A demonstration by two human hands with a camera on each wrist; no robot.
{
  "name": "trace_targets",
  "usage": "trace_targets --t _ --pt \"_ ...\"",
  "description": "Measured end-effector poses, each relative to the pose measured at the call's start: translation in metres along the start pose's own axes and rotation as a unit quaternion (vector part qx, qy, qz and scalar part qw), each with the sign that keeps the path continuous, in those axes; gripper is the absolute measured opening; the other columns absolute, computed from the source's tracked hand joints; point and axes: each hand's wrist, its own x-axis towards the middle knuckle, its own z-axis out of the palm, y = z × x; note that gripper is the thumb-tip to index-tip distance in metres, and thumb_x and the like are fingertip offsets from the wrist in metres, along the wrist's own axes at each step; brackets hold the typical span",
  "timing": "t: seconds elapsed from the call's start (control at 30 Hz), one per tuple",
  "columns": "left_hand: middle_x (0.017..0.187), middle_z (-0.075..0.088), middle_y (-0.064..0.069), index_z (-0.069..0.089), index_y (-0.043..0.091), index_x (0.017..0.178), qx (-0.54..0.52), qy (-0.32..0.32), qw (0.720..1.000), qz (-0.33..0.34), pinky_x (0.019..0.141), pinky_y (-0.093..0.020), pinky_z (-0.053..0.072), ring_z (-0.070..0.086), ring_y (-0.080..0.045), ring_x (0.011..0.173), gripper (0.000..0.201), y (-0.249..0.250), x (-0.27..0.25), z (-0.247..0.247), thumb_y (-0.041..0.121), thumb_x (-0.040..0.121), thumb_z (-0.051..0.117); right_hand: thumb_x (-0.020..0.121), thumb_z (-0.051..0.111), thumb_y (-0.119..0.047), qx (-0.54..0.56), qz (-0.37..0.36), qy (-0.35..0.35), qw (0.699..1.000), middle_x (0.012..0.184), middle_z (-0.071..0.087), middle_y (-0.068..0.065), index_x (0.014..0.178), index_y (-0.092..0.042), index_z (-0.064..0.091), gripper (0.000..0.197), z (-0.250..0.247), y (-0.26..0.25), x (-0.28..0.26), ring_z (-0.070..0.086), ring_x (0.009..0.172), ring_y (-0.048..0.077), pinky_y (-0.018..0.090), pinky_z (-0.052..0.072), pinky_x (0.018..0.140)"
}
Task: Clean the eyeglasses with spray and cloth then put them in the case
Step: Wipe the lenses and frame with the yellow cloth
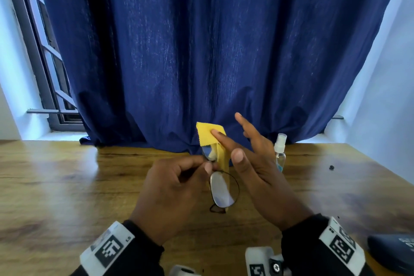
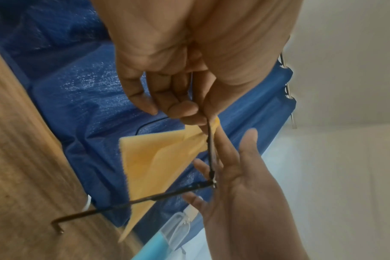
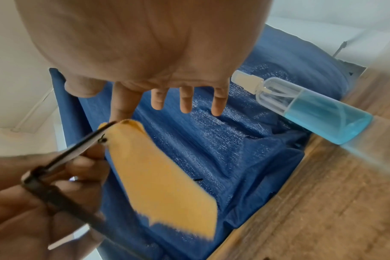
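wrist bands: white bands with black square codes sit on both dark sleeves, at the bottom edge of the head view.
left hand (image 1: 177, 188): fingers curled, thumb and fingertips pinching the eyeglasses at the frame, near the bridge between the two lenses.
eyeglasses (image 1: 223, 190): thin dark metal frame, held up in the air above the tabletop, one lens pointing to the person and the other away; one temple arm stands open and sticks out, as the left wrist view shows.
cloth (image 1: 210, 133): yellow, with zigzag edge, draped over the far lens and hanging down behind the near lens.
right hand (image 1: 255, 163): fingers straight and spread; the index finger presses the cloth against the far lens, the other fingers are apart from it.
spray bottle (image 1: 280, 152): clear, with blue liquid and white nozzle, upright on the tabletop just to the right of the right hand, partly hidden by it.
case (image 1: 394, 253): dark, on the tabletop at the lower right corner, well apart from the eyeglasses; open or closed, cannot tell.
tabletop (image 1: 67, 181): brown wood.
curtain (image 1: 201, 51): dark blue, hanging behind, its hem resting on the far edge of the tabletop.
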Motion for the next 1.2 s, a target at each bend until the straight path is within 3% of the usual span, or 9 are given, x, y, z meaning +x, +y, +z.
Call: trace_targets --t 0.13,0.3,0.53,0.67,0.83,0.9,1.0,1.13,1.2 --pt "0.072 0.076 0.01 0.08 0.027 0.082 0.04 0.014 0.999 0.007 0.056 -0.017 0.05 0.068 -0.007 0.066 0.02 -0.005 0.0 0.0 0.02 0.096 0.066 0.089 0.018 -0.085 0.003 -0.02 -0.035 0.999 0.164 0.0 -0.039 0.128 -0.072 0.052 0.053 0.003 -0.004 -0.002 0.007 0.153 0.001 0.053 0.012 0.123" --pt "0.086 0.08 0.019 0.082 0.03 0.093 -0.005 0.002 1.0 -0.023 0.076 -0.02 0.059 0.075 0.0 0.085 0.019 -0.005 0.002 -0.006 0.02 0.096 0.066 0.089 0.016 -0.086 -0.005 0.006 -0.009 1.0 0.163 0.002 -0.041 0.133 -0.073 0.046 0.055 0.0 0.001 0.0 0.004 0.153 -0.001 0.056 0.009 0.125" --pt "0.082 0.079 0.017 0.08 0.032 0.089 0.013 0.016 1.0 0.006 0.071 -0.025 0.058 0.074 -0.007 0.079 0.019 -0.007 0.005 -0.009 0.021 0.094 0.065 0.09 0.017 -0.084 -0.02 -0.02 -0.025 0.999 0.164 0.004 -0.039 0.123 -0.077 0.05 0.047 0.0 -0.005 0.001 0.008 0.154 0.005 0.06 0.011 0.123" --pt "0.086 0.081 0.017 0.081 0.032 0.094 0.0 -0.011 1.0 0.02 0.071 -0.024 0.06 0.076 -0.008 0.082 0.017 0.0 0.001 -0.001 0.027 0.093 0.065 0.09 0.017 -0.084 0.001 -0.005 0.003 1.0 0.162 0.009 -0.042 0.137 -0.073 0.04 0.053 0.001 -0.002 0.0 0.012 0.154 0.002 0.061 0.017 0.122" --pt "0.084 0.081 0.016 0.082 0.03 0.095 0.008 -0.005 1.0 0.02 0.067 -0.02 0.058 0.076 -0.011 0.081 0.02 -0.003 -0.002 0.006 0.017 0.095 0.067 0.102 0.034 -0.063 0.016 -0.028 -0.016 0.999 0.156 0.037 -0.034 0.142 -0.063 0.046 0.041 0.005 0.001 0.002 0.034 0.144 0.0 0.04 0.031 0.118" --pt "0.087 0.081 0.018 0.081 0.033 0.093 -0.002 0.001 1.0 0.004 0.074 -0.02 0.06 0.076 -0.007 0.086 0.021 -0.004 0.001 0.003 0.017 0.095 0.067 0.105 0.043 -0.047 0.062 -0.014 -0.001 0.998 0.135 0.065 -0.016 0.142 -0.057 0.05 0.039 0.006 0.006 0.001 0.056 0.128 0.009 0.028 0.045 0.105" --pt "0.087 0.08 0.022 0.081 0.033 0.092 0.005 0.006 1.0 -0.002 0.076 -0.012 0.057 0.075 0.003 0.086 0.021 -0.005 0.002 0.002 0.017 0.094 0.068 0.105 0.048 -0.039 0.119 0.011 0.036 0.992 0.124 0.068 0.017 0.14 -0.051 0.056 0.038 0.007 0.009 0.0 0.061 0.119 0.028 0.033 0.051 0.098" --pt "0.092 0.079 0.024 0.081 0.03 0.098 0.002 0.057 0.998 -0.015 0.081 -0.009 0.055 0.073 0.008 0.091 0.017 -0.014 0.004 -0.004 0.022 0.095 0.066 0.103 0.046 -0.039 0.125 0.004 0.082 0.989 0.131 0.068 -0.018 0.136 -0.047 0.059 0.036 0.002 0.008 0.0 0.064 0.12 0.001 0.013 0.049 0.099" --pt "0.094 0.08 0.022 0.081 0.028 0.1 -0.014 0.082 0.996 -0.031 0.082 -0.011 0.056 0.073 0.007 0.093 0.017 -0.017 0.006 -0.008 0.023 0.096 0.066 0.103 0.046 -0.039 0.121 -0.003 0.066 0.99 0.127 0.071 -0.005 0.136 -0.046 0.061 0.036 0.001 0.007 0.0 0.066 0.119 0.009 0.014 0.052 0.097"
